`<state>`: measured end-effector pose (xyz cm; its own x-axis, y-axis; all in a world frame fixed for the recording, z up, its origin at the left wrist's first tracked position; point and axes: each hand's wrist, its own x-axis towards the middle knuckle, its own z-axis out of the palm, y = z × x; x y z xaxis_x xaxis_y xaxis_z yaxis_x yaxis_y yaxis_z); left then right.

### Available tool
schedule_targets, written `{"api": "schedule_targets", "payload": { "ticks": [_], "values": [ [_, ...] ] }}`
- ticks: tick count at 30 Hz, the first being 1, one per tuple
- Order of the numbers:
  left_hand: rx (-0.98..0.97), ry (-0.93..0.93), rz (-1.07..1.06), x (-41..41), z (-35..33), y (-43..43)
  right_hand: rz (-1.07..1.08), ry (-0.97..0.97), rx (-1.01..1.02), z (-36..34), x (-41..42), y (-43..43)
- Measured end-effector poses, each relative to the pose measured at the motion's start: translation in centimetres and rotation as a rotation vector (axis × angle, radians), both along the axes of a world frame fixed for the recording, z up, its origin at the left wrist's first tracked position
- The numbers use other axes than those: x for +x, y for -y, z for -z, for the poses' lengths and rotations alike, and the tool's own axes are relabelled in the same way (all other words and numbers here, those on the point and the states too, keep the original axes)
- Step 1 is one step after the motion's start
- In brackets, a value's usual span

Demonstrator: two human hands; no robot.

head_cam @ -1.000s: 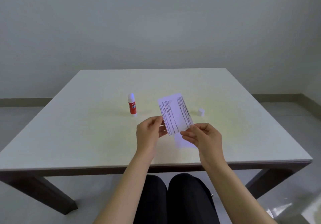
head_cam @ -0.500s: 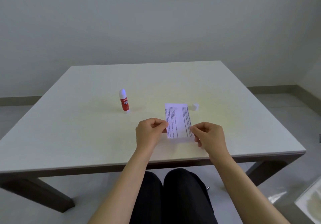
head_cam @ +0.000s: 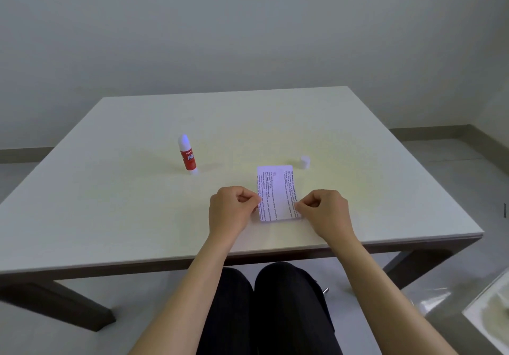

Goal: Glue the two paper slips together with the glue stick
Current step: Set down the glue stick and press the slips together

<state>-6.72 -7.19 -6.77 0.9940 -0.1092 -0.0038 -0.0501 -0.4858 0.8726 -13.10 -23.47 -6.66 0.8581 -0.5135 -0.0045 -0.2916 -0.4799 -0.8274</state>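
— Paper slip (head_cam: 276, 193), where is it lying?
— Centre frame, flat on the worktop (head_cam: 358, 145), printed side up.
— And the hands?
— Left hand (head_cam: 232, 211) and right hand (head_cam: 323, 211), curled, are pinching its side edges, forearms reaching up from below.

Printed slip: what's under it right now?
Only the table shows around the printed slip, which both hands pinch at its edges. A second slip beneath cannot be seen; it may be covered.

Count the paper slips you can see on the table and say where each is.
1 clearly: a printed paper slip near the table's front edge, its side edges pinched by the left hand and right hand. A second may lie hidden beneath it.
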Motion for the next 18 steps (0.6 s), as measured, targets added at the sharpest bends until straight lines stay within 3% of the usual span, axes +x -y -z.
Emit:
{"api": "schedule_targets", "payload": {
  "ticks": [8, 18],
  "values": [
    [0.074, 0.047, 0.008, 0.17, 0.29, 0.40, -0.028, 0.014, -0.095, 0.22, -0.03, -0.41],
    [0.282, 0.277, 0.018, -0.52, 1.02, 0.93, -0.060, -0.002, -0.176, 0.33, 0.30, -0.68]
  ]
}}
